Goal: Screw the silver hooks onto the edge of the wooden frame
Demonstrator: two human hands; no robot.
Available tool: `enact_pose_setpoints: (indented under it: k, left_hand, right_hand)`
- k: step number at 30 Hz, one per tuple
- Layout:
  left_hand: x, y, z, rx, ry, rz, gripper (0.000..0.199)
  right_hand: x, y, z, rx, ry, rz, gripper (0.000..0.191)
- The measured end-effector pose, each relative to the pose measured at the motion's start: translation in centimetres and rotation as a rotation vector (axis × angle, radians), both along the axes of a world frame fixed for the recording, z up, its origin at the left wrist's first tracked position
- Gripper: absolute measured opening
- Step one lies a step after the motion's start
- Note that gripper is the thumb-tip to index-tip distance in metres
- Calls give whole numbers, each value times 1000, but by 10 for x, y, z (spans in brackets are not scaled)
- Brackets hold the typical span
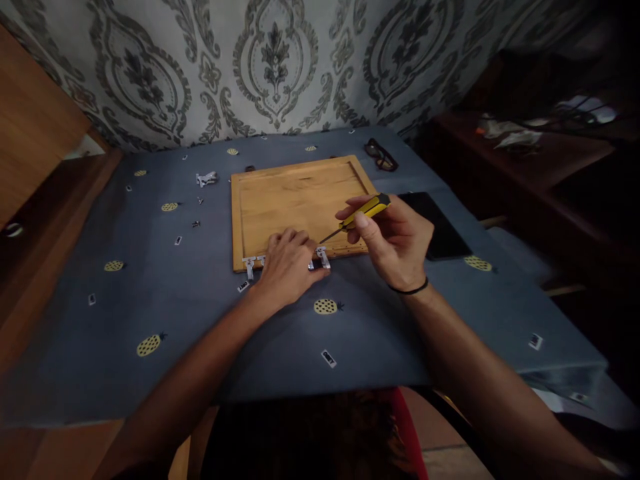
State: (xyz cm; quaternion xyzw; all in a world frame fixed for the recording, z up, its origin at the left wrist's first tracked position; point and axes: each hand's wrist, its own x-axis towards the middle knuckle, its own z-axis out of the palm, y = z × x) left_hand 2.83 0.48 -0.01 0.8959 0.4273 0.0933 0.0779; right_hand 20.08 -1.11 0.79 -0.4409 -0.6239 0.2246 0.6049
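Note:
A wooden panel [290,200] with a raised frame lies on the blue tablecloth. Along its near edge sit several metal hinges, one at the left [249,267] and another [323,257] near the middle. My left hand [289,263] rests over the panel's near edge, its fingers bent over the wood and its thumb beside the middle hinge. In my right hand [397,240] is a yellow and black screwdriver [367,212], pinched by the handle. The screwdriver's tip points down left, close above the middle hinge; contact cannot be made out.
A loose hinge [207,179] and small screws [196,224] lie left of the panel. Glasses [381,155] are at the back right. A black flat object [435,225] lies behind my right hand. Patterned curtain [275,60] hangs behind the table [200,347].

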Motion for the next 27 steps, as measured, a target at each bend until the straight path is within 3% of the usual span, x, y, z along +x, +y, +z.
enact_pose_setpoints:
  k: [19, 27]
  left_hand:
    - [1, 0, 0, -21, -4, 4, 31]
    - [1, 0, 1, -16, -10, 6, 29]
  right_hand:
    - [1, 4, -9, -46, 6, 42, 27]
    - [0, 7, -2, -36, -44, 57, 31]
